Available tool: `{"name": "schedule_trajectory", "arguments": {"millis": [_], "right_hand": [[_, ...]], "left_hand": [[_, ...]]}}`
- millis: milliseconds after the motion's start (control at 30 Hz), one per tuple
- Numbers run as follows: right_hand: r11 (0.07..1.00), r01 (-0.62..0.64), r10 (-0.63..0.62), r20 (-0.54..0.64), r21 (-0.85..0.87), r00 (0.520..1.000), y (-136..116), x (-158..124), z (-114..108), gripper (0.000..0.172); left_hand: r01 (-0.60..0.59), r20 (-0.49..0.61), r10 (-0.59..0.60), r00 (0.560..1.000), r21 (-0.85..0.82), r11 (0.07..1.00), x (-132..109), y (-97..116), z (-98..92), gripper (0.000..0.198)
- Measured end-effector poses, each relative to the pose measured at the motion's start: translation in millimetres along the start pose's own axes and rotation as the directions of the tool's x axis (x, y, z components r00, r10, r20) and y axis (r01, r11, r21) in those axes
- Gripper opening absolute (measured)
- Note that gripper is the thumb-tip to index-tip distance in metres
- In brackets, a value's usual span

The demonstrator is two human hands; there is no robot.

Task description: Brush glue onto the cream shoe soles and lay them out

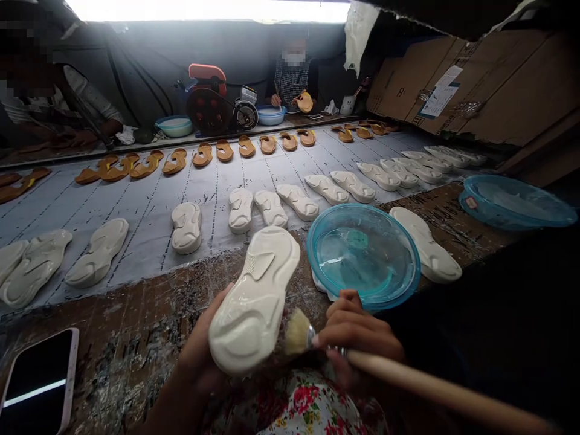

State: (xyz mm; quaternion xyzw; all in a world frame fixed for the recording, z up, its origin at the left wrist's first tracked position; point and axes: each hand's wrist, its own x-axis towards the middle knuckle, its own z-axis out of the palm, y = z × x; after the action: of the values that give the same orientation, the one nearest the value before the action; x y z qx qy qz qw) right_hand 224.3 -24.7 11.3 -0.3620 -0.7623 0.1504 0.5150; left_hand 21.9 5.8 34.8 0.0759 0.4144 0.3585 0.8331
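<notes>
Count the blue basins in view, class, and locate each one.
4 basins: one just beyond the right hand, one at the far right, and at the back, one left and one right of the orange-topped machine. Others may be hidden.

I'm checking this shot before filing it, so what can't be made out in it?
Head view: part of the left hand, hidden behind the white sole.
Head view: the white sole's far face, turned away from the camera.
Head view: the phone's lower end, cut off by the picture's edge.
Head view: print on the box label, too small.
</notes>
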Motion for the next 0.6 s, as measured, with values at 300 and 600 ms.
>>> {"name": "schedule_trajectory", "arguments": {"millis": [300,600], "right_hand": [[0.76,-0.614,0.566,-0.247,-0.212,0.786,63.2,-1.1,-41.2,0.021],[0.776,-0.631,0.629,-0.063,-0.013,0.775,68.5,1.5,-43.6,0.03]], "left_hand": [[-0.285,0.122,0.325,0.938,-0.262,0.922,14.1,-6.2,-37.3,0.024],[0.076,0.152,-0.05,0.987,-0.168,0.983,35.7,-23.3,-45.4,0.054]]}}
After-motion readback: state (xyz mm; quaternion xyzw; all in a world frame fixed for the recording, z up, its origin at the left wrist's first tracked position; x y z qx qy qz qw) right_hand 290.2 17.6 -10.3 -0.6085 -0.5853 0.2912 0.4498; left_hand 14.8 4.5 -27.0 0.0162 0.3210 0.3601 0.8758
